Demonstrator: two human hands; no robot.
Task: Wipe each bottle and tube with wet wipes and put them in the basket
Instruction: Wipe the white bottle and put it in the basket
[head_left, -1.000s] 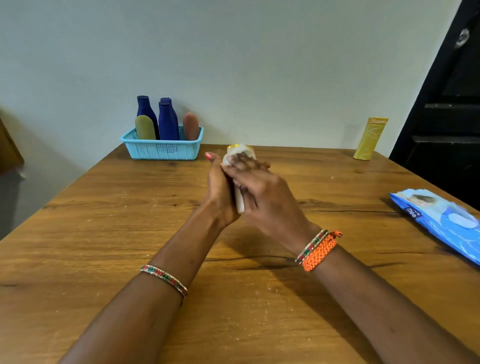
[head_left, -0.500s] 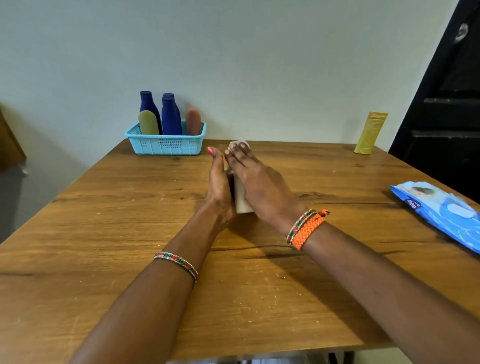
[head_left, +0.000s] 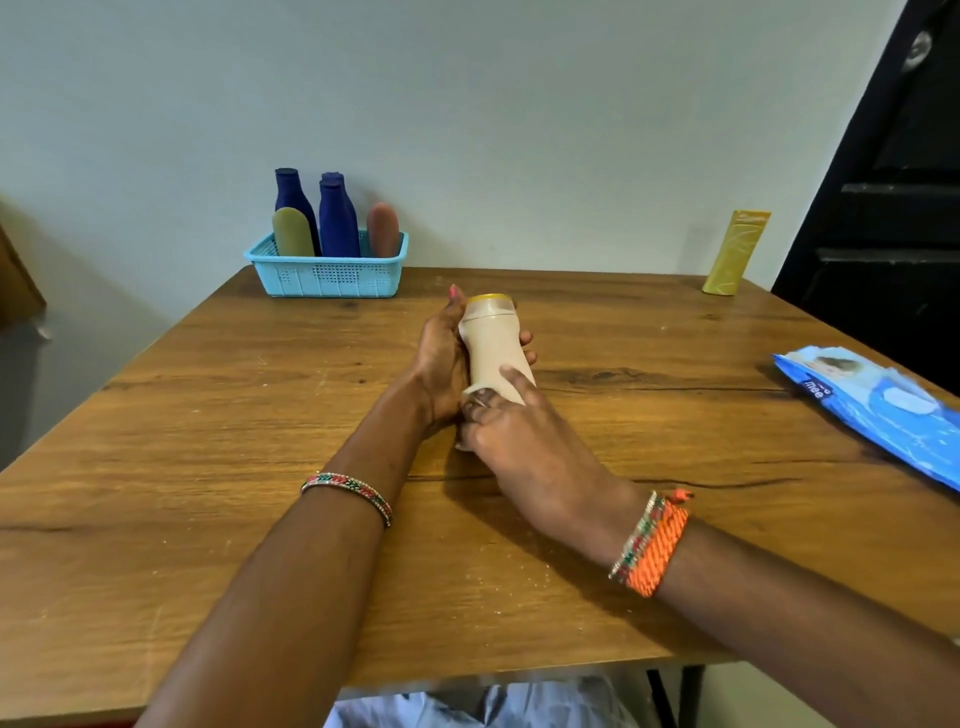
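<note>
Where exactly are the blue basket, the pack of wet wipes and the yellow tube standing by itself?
blue basket (head_left: 332, 278), head view, on its perforated front wall.
pack of wet wipes (head_left: 878, 410), head view, on its blue top face.
yellow tube (head_left: 735, 254), head view, on the middle of its body.
</note>
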